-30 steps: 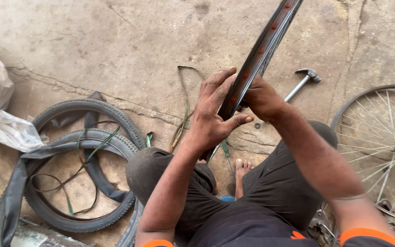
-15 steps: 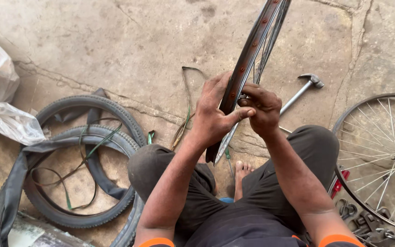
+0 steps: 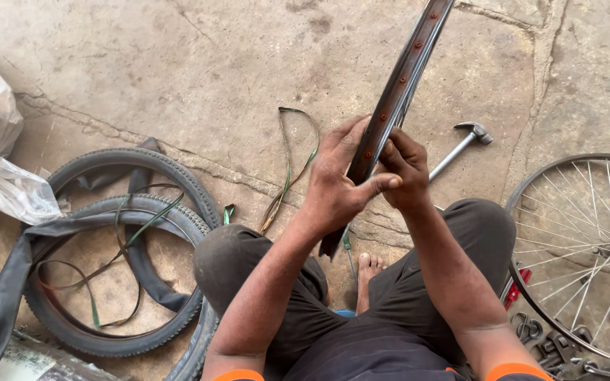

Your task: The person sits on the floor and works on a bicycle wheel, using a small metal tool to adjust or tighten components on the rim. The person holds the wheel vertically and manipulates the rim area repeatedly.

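Observation:
I squat on a concrete floor with a bare, rusty bicycle wheel rim [image 3: 405, 74] standing upright between my knees. My left hand [image 3: 337, 183] rests flat against the rim's left side, thumb stretched across its front. My right hand [image 3: 405, 166] pinches the rim's right edge just above that thumb; what the fingertips press is hidden. The rim's lower end drops behind my left wrist toward my bare foot [image 3: 368, 271].
Two black tyres [image 3: 125, 233] with an inner tube and green rim strips lie at the left. A hammer [image 3: 464, 144] lies beyond my right knee. A spoked wheel [image 3: 587, 247] rests at the right, small tools below it. White plastic bags [image 3: 1, 169] sit far left.
The rim has swung slightly toward upright and my hands have slid a little along it, keeping the same grip. The view has drifted, showing more of the spoked wheel.

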